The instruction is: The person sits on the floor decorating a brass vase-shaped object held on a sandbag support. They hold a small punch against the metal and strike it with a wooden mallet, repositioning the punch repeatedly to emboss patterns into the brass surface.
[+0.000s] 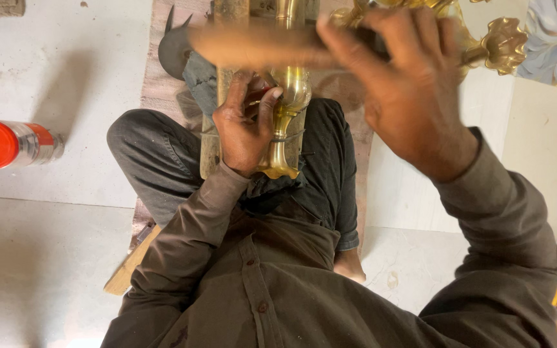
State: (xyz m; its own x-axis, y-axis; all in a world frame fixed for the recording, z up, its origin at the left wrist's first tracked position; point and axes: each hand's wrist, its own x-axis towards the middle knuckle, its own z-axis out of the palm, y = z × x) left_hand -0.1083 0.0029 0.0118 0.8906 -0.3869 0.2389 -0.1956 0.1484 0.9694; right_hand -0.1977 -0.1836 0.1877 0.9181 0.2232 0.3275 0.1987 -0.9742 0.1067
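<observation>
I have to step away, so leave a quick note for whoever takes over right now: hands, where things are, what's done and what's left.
Left hand: grip closed around the brass stem, holding it on the wooden block across the lap.
Right hand: raised above the stem, gripping a wooden stick, blurred by motion.
Brass lamp top lies at upper right; red-capped jar on the floor at left.
Done: stem seated and held.
Left: cannot tell how far the work on the stem has got.
</observation>
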